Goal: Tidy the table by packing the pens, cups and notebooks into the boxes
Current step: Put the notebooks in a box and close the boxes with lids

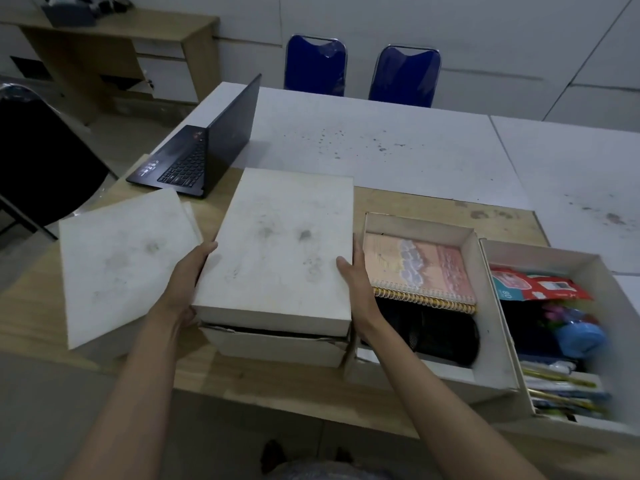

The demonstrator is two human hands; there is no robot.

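So both hands are clamping a white lid (277,251) by its 2 long sides, left hand (188,282) on the left edge and right hand (356,289) on the right, thumbs showing on top and the other fingers hiding down the sides. The lid is hovering right over the leftmost box (277,344), sitting a bit high at the near end with a dark gap showing, so I'd guess it's not seated yet. Its long axis is running away from the person, same as the box under it, so the move is pretty much straight down, both hands equally near. Next box over (485,327) is lying open with a spiral notebook (420,268) and something black inside, and the far-right box (616,306) is holding pens (561,386) and a blurry blue thing, maybe a cup. Another lid (121,265) is lying to the left, by a laptop (201,157) on the table (415,154).
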